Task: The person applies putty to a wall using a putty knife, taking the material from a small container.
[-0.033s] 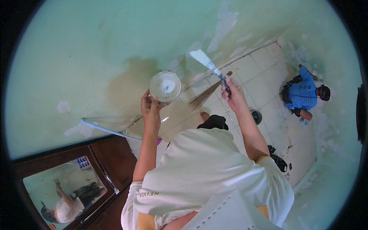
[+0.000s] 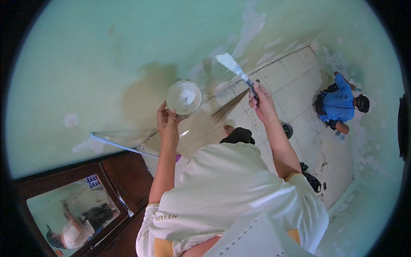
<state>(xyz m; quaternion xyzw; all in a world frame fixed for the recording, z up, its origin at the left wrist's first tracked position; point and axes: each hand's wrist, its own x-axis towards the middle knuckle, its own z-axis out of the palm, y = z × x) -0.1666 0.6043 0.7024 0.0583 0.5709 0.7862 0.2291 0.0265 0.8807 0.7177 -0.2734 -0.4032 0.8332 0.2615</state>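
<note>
My left hand [image 2: 168, 123] grips a round, clear plastic tub [image 2: 184, 95] by its near rim, with the thumb at the edge. White paste lies in the bottom of the tub. In my right hand [image 2: 262, 103] is a putty knife [image 2: 233, 67], held by its dark, paste-spotted handle. Its wide pale blade points up and left toward the green wall [image 2: 128, 47], apart from both wall and tub. White filler patches [image 2: 250, 28] mark that wall.
A stick broom [image 2: 229, 108] lies on the tiled floor [image 2: 287, 77] by the wall. A co-worker in blue [image 2: 338, 102] crouches at the right wall. A dark bucket [image 2: 287, 130] stands beyond my right forearm. At lower left are a mirrored wooden cabinet [image 2: 122, 175] and a pale blue pole [image 2: 113, 141].
The putty knife in my right hand has shifted slightly to the right. The tub in my left hand has barely moved.
</note>
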